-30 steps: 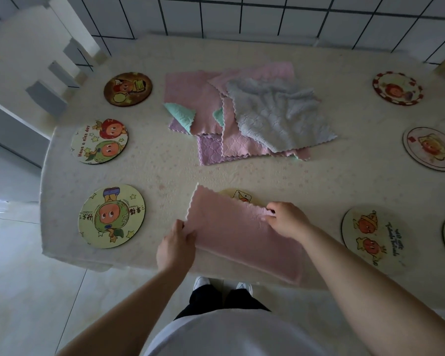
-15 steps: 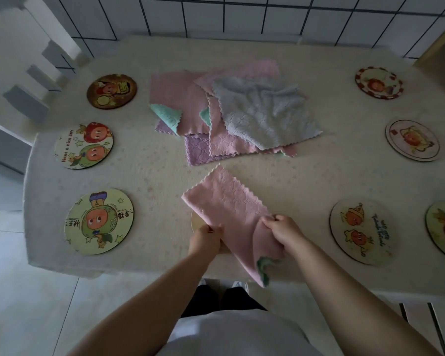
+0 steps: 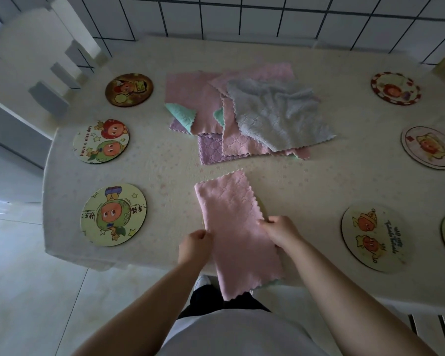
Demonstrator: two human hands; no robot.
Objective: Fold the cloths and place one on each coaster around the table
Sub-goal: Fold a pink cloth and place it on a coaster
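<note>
Pink cloth (image 3: 231, 222) folded to a long strip, laid over the near-edge coaster (image 3: 262, 205), of which only slivers showed at either side. Near end of the strip hung past the table (image 3: 165, 163) edge, unsupported. Left hand (image 3: 194, 246) closed in a pinch on the left edge; right hand (image 3: 280, 231) pinched the right edge, both about mid-length.

Risks, as judged:
- Slide off the table if released, caused by the overhanging weight.
- Uneven second fold, caused by the strip's slant and the green underside (image 3: 272, 282) peeking out at the lower corner.
- Coaster dragged out of position, caused by cloth friction during the fold.
- Off-centre placement, caused by the coaster being hidden.

Pile of unfolded cloths (image 3: 252, 116) mid-table, well apart; other coasters bare.
</note>
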